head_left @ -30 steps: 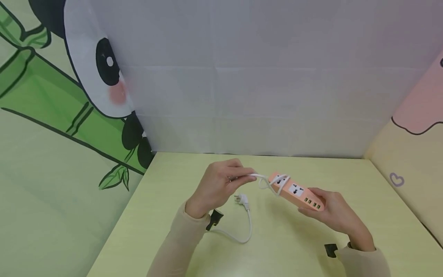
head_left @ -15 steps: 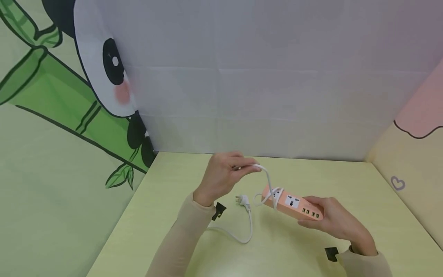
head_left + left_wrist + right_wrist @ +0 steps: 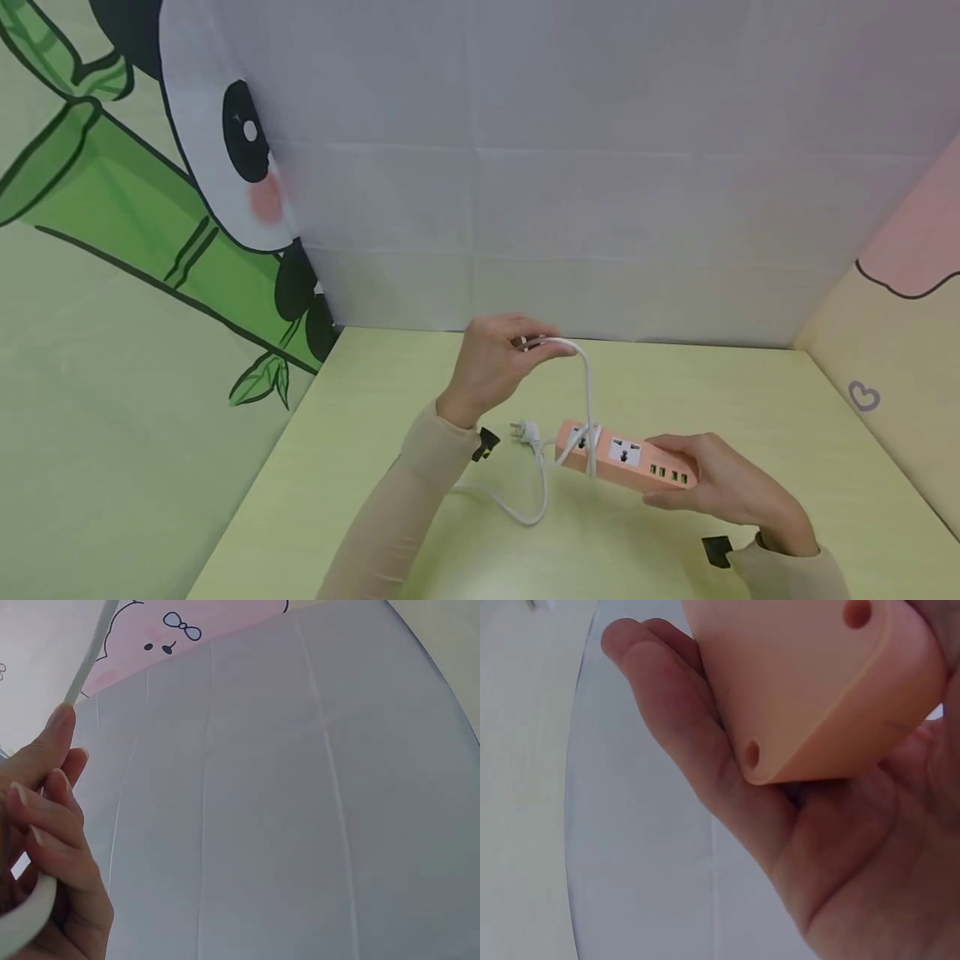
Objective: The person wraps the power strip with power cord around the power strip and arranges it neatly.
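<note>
My right hand grips the right end of an orange power strip, its sockets and USB ports facing up in the head view. In the right wrist view the strip's end sits between thumb and fingers. A white cord is wrapped round the strip's left end and rises from it to my left hand. That hand pinches the cord, raised above and left of the strip; the left wrist view shows the cord running through its curled fingers. The cord's white plug lies on the table, left of the strip.
The pale yellow table meets a grey-white backdrop at its far edge. Printed side panels stand left and right, with green bamboo on the left one. A loop of loose cord lies near the left forearm.
My left hand has moved up and slightly right, drawing a longer stretch of cord up from the strip. The strip's left end has swung lower and left, with my right hand still gripping it.
</note>
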